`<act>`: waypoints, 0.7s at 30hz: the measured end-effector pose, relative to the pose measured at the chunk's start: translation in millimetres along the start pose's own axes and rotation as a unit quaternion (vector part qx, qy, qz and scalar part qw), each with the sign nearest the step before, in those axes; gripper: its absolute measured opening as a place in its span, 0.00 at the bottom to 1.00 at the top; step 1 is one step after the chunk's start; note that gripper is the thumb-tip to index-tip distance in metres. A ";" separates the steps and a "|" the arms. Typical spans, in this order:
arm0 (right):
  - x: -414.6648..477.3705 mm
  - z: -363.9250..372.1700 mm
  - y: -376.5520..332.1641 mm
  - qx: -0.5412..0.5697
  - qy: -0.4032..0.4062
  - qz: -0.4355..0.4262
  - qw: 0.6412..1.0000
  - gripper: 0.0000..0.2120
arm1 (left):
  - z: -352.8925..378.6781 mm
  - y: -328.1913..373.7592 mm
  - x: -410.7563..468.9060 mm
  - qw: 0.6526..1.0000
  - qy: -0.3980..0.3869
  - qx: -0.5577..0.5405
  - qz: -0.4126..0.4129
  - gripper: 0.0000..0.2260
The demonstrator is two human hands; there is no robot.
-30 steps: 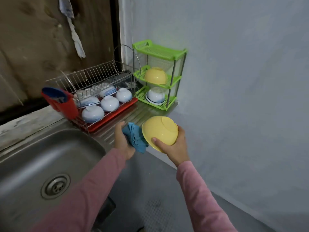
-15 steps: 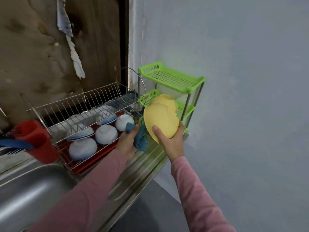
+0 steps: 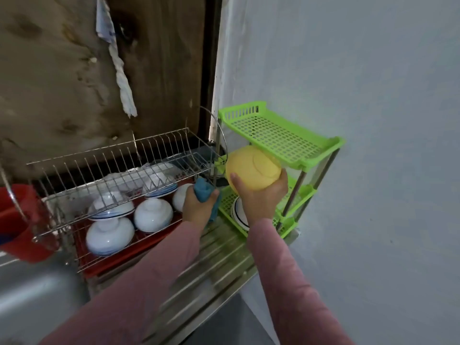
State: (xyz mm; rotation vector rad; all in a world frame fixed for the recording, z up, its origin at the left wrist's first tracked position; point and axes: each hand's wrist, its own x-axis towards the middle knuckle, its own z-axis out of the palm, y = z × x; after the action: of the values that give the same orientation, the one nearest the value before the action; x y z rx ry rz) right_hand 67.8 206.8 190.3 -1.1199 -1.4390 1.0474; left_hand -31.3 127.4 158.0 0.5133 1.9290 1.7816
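No readable txt, labels or nos. anywhere in view

Blue cloth (image 3: 201,191) half hidden in left grip (image 3: 198,207), red cup (image 3: 22,235) cut off

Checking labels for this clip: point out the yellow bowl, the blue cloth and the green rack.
yellow bowl (image 3: 254,170), head view, outer side.
blue cloth (image 3: 202,192), head view, bunched top.
green rack (image 3: 273,135), head view, top tier.

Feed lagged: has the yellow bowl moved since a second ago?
Yes. The yellow bowl went up, from in front of the green rack to its middle shelf.
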 end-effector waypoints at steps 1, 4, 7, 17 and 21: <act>8.8 1.1 2.2 -0.004 0.004 0.002 1.000 0.60 | 5.1 0.7 3.5 1.000 0.002 0.004 -0.004 0.21; 31.5 5.5 8.9 -0.020 0.008 0.013 1.000 0.60 | 17.5 -9.3 18.8 1.000 0.003 -0.004 -0.018 0.28; 48.1 9.7 11.4 -0.047 0.002 0.059 0.997 0.60 | 21.6 -8.8 22.8 0.999 0.011 -0.017 -0.034 0.18; 45.9 15.8 29.7 -0.146 -0.026 0.000 0.989 0.49 | 28.2 -25.5 23.1 0.994 0.058 -0.059 -0.076 0.14; 14.2 18.4 42.7 -0.093 -0.068 -0.165 0.979 0.38 | 20.2 -32.2 9.6 0.986 0.088 -0.096 -0.099 0.17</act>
State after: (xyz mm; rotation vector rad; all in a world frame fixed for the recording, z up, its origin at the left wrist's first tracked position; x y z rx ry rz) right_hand 53.6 228.2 149.0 -0.9075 -1.7910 0.7779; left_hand -26.6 146.5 124.0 0.0958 1.8227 1.9072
